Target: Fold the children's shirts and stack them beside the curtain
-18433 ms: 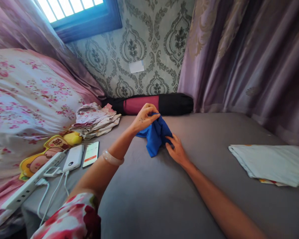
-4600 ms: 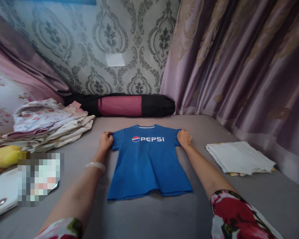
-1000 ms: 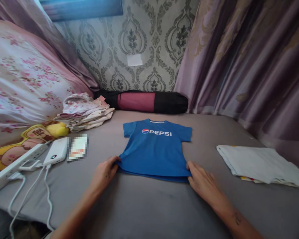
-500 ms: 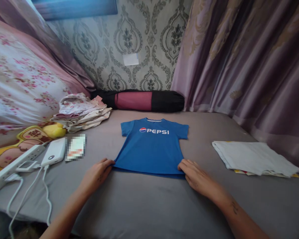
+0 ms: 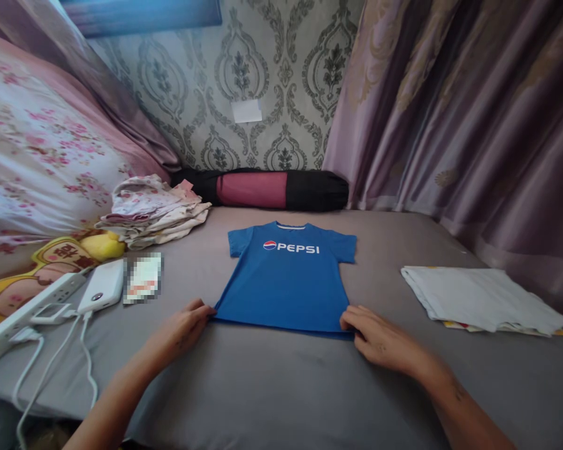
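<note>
A blue T-shirt (image 5: 284, 281) with a white PEPSI print lies flat and spread out, its collar away from me and its hem nearest. My left hand (image 5: 190, 322) pinches the hem's left corner, fingers closed. At the opposite corner my right hand (image 5: 373, 331) has its fingers curled on the hem. Both hands rest close to the grey sheet (image 5: 272, 387) under the shirt. The fingertips of both hands are partly hidden.
To the right lies a folded white cloth (image 5: 483, 297). On the left are a power strip (image 5: 32, 319), a white power bank (image 5: 102, 284) with cables, a yellow plush toy (image 5: 19, 290) and a pile of clothes (image 5: 154, 212). Behind lies a black and maroon roll (image 5: 258, 189).
My right hand has shifted slightly to the right with the hem corner, and its fingers are more curled. The left hand has hardly moved, and the shirt's hem looks slightly wider.
</note>
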Motion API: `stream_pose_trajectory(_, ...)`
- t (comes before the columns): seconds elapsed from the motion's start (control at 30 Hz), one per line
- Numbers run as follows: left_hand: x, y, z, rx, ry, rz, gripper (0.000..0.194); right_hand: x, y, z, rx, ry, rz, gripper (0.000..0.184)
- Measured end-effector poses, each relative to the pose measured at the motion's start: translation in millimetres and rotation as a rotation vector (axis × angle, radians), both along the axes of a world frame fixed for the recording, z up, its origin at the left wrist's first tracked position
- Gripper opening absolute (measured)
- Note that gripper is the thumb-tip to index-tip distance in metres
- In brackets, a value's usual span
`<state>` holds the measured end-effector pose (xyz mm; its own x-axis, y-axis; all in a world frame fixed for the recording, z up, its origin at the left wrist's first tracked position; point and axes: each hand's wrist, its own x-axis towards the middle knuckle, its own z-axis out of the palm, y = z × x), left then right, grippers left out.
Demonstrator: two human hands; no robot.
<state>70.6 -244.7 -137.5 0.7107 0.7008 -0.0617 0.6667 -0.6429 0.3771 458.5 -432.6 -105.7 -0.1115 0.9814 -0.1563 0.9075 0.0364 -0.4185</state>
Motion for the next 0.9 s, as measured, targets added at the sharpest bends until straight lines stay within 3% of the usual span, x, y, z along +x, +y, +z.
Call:
stream_pose_trajectory(0.2,7.7,2.7,22.0,0.043,-0.02,-0.013,0.035,13.4,2.3,14.9,-0.103,0.083,0.031,0.022)
stream_pose_trajectory(0.27,21.5,10.5,27.0,0.103,-0.061,-0.015,0.038,18.4,14.0,17.6,-0.142,0.11,0.03,0.017)
stream_pose_trajectory(0.33,45.8,20.1,28.3,0.147,-0.109,-0.045,0.041,18.0,35.0,15.7,-0.083,0.092,0.008,0.021)
stream_pose_trajectory(0.47,117.7,31.9,17.1,0.221,-0.152,-0.232,0.046,-2.7,92.8,-6.8,0.208,-0.071,-0.139,0.038)
stream_pose_trajectory(0.57,164.2,27.9,-1.1,0.221,-0.106,-0.338,0.049,-23.5,125.5,-31.6,0.225,-0.209,-0.199,0.054)
stream_pose_trajectory(0.63,178.9,21.7,-14.2,0.223,-0.045,-0.358,0.054,-32.7,133.8,-45.3,0.208,-0.248,-0.221,0.058)
stream_pose_trajectory(0.77,169.1,12.9,-31.2,0.254,-0.005,-0.316,0.058,-37.8,121.0,-59.4,0.197,-0.26,-0.226,0.061)
stream_pose_trajectory(0.9,141.0,12.2,-32.3,0.258,0.021,-0.34,0.06,-38.5,88.3,-58.5,0.204,-0.231,-0.148,0.061)
